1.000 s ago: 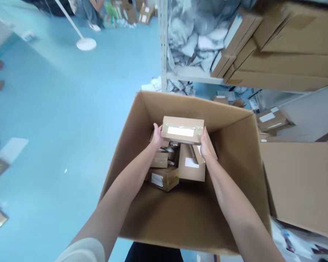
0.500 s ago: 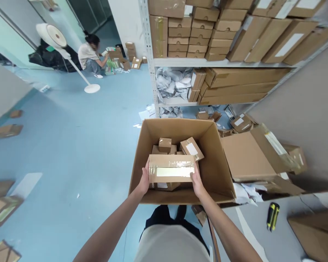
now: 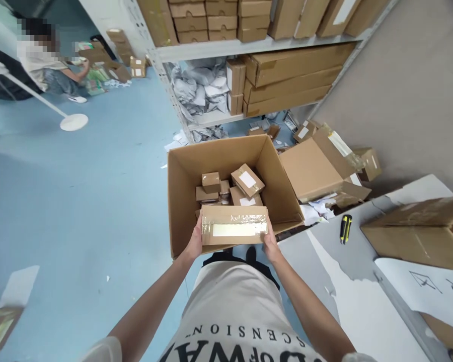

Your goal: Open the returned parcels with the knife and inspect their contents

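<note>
Between my two hands is a taped cardboard box (image 3: pixel 234 218) with a pale label strip along the side facing me. My left hand (image 3: pixel 195 240) grips its left end, and my right hand (image 3: pixel 271 241) grips its right end. The box is above the near rim of a large open carton (image 3: pixel 181 201), close to my body. Inside the carton lie several small cardboard boxes; one with a white label (image 3: pixel 248 180) rests tilted on others. The held box hides part of the carton's near side.
Right of the carton, a table (image 3: pixel 317 266) bears a yellow-black cutter (image 3: pixel 346 229) and an open cardboard box (image 3: pixel 419 241). An open carton (image 3: pixel 309 168) sits beyond. Shelving (image 3: pixel 204 49) with boxes stands ahead. A person (image 3: pixel 56 65) crouches at far left near a white stand base (image 3: pixel 74 122).
The held box has come nearer my body, uncovering more of the small boxes in the carton. My view has turned right and down, so the shelves and the person sit further left.
</note>
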`<control>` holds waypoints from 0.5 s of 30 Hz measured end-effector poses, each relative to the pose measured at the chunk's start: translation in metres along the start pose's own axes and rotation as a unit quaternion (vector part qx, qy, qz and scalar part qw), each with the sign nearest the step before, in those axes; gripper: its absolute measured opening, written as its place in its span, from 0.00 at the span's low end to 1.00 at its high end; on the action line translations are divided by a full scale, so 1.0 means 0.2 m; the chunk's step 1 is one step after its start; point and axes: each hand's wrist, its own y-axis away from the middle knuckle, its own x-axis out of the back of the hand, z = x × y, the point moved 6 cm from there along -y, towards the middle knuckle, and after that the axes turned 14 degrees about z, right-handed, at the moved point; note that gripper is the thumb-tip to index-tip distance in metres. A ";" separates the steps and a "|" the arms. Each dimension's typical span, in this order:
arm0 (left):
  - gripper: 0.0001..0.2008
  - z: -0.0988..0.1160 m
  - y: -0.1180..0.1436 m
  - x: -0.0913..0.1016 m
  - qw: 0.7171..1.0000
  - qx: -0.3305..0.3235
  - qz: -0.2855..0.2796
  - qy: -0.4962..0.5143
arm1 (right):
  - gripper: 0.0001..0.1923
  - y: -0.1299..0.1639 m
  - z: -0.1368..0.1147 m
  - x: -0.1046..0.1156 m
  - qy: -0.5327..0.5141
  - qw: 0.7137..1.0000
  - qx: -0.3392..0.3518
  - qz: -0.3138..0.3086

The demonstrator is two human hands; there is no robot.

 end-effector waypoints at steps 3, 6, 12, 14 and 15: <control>0.50 0.03 -0.03 -0.07 0.999 -0.030 -0.024 -0.015 | 0.48 0.02 -0.05 0.06 -0.035 0.998 0.029 0.039; 0.49 0.06 -0.04 -0.21 0.997 -0.009 -0.064 -0.039 | 0.48 0.04 -0.08 0.14 -0.057 0.994 0.047 0.076; 0.49 0.07 0.00 -0.56 0.987 -0.006 -0.151 -0.055 | 0.47 0.19 -0.11 0.42 -0.076 0.979 0.078 0.173; 0.48 0.04 0.04 -0.69 0.981 -0.002 -0.187 -0.053 | 0.47 0.26 -0.12 0.53 -0.084 0.973 0.088 0.194; 0.47 0.01 0.08 -0.75 0.977 -0.001 -0.207 -0.052 | 0.48 0.30 -0.13 0.59 -0.087 0.971 0.093 0.205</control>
